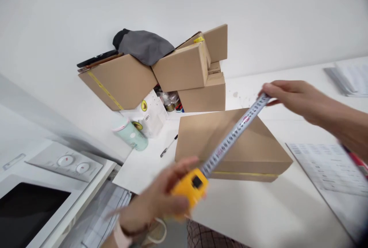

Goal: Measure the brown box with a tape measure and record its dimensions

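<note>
My left hand (158,194) is wrapped round the yellow case of a tape measure (191,186), low in the view and a little blurred. From the case a silver blade runs up and to the right. Its far end is pinched between the thumb and fingers of my right hand (290,96). The stretched blade passes in front of a closed cardboard box (212,137) lying flat on the white table (230,206). Both hands are held above the table. Whether the blade touches the box I cannot tell.
Stacked cardboard boxes (186,66) with a grey cloth (143,45) on top stand against the wall. A mint-green cup (132,135) and a pen (169,146) lie left of the box. Printed sheets (324,167) are at right, a microwave (51,186) at lower left.
</note>
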Demonstrator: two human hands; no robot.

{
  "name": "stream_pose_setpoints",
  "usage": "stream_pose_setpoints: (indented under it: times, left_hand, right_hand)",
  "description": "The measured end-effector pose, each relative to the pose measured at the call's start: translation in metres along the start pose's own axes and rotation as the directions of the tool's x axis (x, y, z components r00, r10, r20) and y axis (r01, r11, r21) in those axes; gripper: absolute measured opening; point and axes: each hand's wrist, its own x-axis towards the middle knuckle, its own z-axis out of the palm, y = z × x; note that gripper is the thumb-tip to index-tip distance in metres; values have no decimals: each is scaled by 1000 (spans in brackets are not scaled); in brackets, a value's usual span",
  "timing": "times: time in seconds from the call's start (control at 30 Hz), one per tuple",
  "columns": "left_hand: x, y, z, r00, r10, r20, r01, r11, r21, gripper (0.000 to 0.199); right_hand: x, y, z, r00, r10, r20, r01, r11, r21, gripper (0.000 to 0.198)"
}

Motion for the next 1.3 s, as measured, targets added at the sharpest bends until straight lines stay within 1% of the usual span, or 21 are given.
stream_pose_setpoints:
  times: [0.03,0.07,0.1,0.13,0.2,0.27,0.33,0.47,0.53,0.7,0.8,0.87,0.93,1.0,1.03,1.07,1.13,1.17,1.2,1.23,1.3]
  left_hand:
    - [-3,-13,21,990,-70,121,81,993,-86,77]
    - [-2,-26,41,981,-132,139,152,977,-147,66]
    - [1,-39,58,971,-152,183,193,954,-230,57]
    - [7,-50,71,965,-147,216,211,925,-317,53]
    - [21,-68,88,979,-41,202,132,879,-459,60]
    - [33,-77,93,978,66,197,56,830,-554,69]
    - [40,-82,95,975,120,189,19,797,-604,70]
    - [36,-86,103,991,73,108,3,813,-582,69]
    - [30,-86,108,989,50,136,35,829,-558,71]
    - [28,-87,116,991,-8,136,80,842,-534,50]
    - [30,-87,123,991,-4,131,82,797,-598,61]
    - [26,-83,122,994,-16,108,79,788,-611,64]
    - [15,-78,111,996,-77,53,93,821,-563,63]
    - [-2,-74,91,987,-147,-69,97,872,-480,68]
    - [-10,-74,80,973,-158,-168,73,902,-426,73]
    - [-18,-76,69,948,-131,-292,21,936,-352,80]
    - [-28,-83,49,858,-12,-514,-100,977,-189,101]
    - [-30,-88,43,811,34,-584,-140,981,-136,109]
    - [-30,-93,38,782,52,-621,-161,980,-120,113]
    - [-28,-97,34,774,43,-631,-166,977,-137,114]
    - [-22,-102,29,804,5,-595,-152,968,-197,109]
  right_hand:
    - [4,-8,10,996,-65,60,68,997,-47,39]
    - [8,-14,22,981,-129,148,144,985,-95,39]
    - [13,-19,35,957,-176,232,211,969,-132,40]
    - [18,-22,48,932,-205,299,261,952,-160,40]
    - [29,-23,69,910,-205,361,291,935,-203,41]
    - [39,-20,82,918,-160,363,257,937,-237,41]
    - [45,-15,87,925,-123,359,224,940,-256,40]
    - [45,-5,85,907,-162,389,246,953,-177,46]
    - [41,-3,83,895,-167,414,244,960,-140,53]
    - [37,-5,84,886,-162,434,238,963,-126,58]
    - [37,-8,86,897,-171,407,242,962,-128,57]
    - [35,-8,81,932,-192,307,223,972,-70,53]
    - [29,-2,68,977,-200,80,195,979,62,50]
    - [14,11,50,978,-146,-151,174,967,187,50]
    - [3,19,41,970,-110,-217,158,964,214,50]
    - [-10,29,31,970,-80,-231,129,970,206,50]
    - [-42,51,17,986,-25,-167,44,993,112,50]
    - [-59,61,12,993,-20,-120,28,998,62,50]
    - [-75,69,9,997,-28,-75,31,999,40,51]
    - [-90,76,8,999,-45,-27,45,999,27,49]
    - [-114,81,6,992,-115,58,115,993,14,46]
